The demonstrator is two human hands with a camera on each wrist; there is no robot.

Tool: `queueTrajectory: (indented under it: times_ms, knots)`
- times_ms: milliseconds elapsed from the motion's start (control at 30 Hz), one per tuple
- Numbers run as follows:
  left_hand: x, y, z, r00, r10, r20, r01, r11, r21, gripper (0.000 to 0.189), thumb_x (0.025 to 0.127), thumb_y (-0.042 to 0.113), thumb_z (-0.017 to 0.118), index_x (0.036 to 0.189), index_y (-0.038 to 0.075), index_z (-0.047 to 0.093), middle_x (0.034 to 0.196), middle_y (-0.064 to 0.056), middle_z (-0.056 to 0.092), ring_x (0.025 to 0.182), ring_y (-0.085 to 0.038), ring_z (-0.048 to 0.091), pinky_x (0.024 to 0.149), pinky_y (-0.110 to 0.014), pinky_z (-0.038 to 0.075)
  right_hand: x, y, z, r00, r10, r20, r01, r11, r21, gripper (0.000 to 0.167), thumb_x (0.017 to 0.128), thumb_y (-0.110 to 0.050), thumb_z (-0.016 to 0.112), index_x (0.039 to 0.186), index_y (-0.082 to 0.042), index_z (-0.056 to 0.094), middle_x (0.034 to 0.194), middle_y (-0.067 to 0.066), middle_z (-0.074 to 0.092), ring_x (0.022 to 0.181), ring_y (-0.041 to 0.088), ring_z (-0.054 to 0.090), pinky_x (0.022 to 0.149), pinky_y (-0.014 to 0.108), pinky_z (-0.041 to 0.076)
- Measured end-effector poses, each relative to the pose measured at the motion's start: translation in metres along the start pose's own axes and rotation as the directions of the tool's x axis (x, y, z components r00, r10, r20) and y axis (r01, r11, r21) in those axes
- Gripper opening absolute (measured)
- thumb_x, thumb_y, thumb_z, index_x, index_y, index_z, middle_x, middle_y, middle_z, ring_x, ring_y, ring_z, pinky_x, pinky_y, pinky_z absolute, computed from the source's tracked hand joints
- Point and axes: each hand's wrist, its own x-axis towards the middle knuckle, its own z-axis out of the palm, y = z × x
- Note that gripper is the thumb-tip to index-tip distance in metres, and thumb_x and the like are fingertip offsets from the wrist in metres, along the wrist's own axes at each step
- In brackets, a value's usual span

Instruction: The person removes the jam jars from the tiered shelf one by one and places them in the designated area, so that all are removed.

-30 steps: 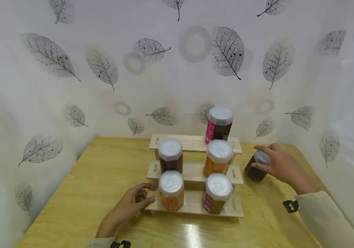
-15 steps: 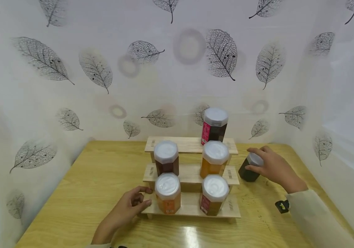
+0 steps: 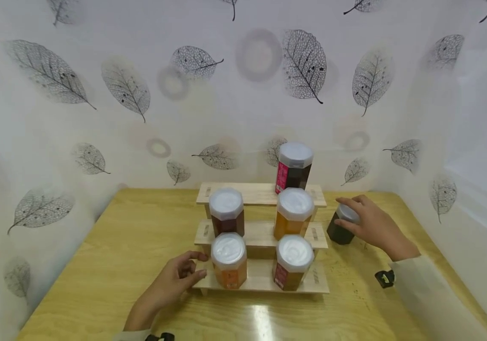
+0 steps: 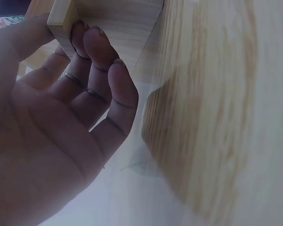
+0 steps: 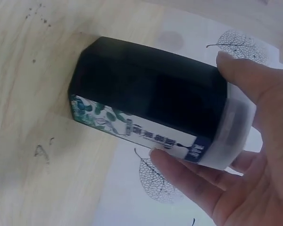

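Note:
My right hand holds a dark eight-sided jar near its pale lid, thumb on one side and fingers on the other. In the right wrist view the dark jar shows a white label with green leaves, and its base is close over the wooden table. To its left stands a three-step wooden rack. At the left end of the lowest step, my left hand pinches the board's edge. The left wrist view shows the thumb and curled fingers at that wooden end.
On the rack's lowest step stand an orange-labelled jar and an amber jar. The middle step bears a red-brown jar and a golden jar. A pink-labelled dark jar is on top. Leaf-printed cloth hangs behind.
The head view has shifted slightly, carrying the whole scene a little left in the picture. Both hands keep their holds, and the jars on the rack stay in place.

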Motion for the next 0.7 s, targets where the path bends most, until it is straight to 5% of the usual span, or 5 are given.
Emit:
queueTrajectory:
  times_ms: [333, 467, 700]
  knots:
    - [0.001, 0.002, 0.0, 1.0, -0.023, -0.01, 0.023, 0.999, -0.022, 0.035, 0.09, 0.024, 0.066, 0.12, 0.009, 0.055, 0.076, -0.01, 0.052, 0.057, -0.008, 0.048, 0.05, -0.026, 0.046, 0.001, -0.012, -0.027, 0.996, -0.006, -0.089, 0.015, 0.996, 0.093, 0.063, 0.089, -0.034, 0.066, 0.143, -0.015, 0.04, 0.127, 0.022, 0.045, 0.103, 0.044, 0.052, 0.071, 0.059, 0.046]
    - [0.002, 0.001, 0.0, 1.0, -0.026, -0.014, 0.026, 0.999, -0.027, 0.035, 0.09, 0.023, 0.066, 0.12, 0.009, 0.055, 0.076, -0.01, 0.052, 0.057, -0.008, 0.048, 0.05, -0.025, 0.046, 0.005, -0.014, -0.039, 0.982, -0.063, -0.177, 0.086, 0.988, 0.128, 0.059, 0.089, -0.024, 0.067, 0.142, -0.014, 0.042, 0.124, 0.019, 0.049, 0.099, 0.037, 0.057, 0.063, 0.046, 0.051]
    - [0.0, 0.001, 0.0, 0.999, -0.039, -0.017, 0.038, 0.999, -0.019, 0.036, 0.09, 0.024, 0.066, 0.12, 0.009, 0.055, 0.076, -0.011, 0.052, 0.058, -0.008, 0.047, 0.051, -0.025, 0.046, 0.014, -0.02, -0.062, 0.93, -0.112, -0.352, 0.178, 0.971, 0.162, 0.062, 0.083, -0.013, 0.073, 0.139, -0.014, 0.046, 0.121, 0.011, 0.056, 0.092, 0.024, 0.063, 0.057, 0.019, 0.049]
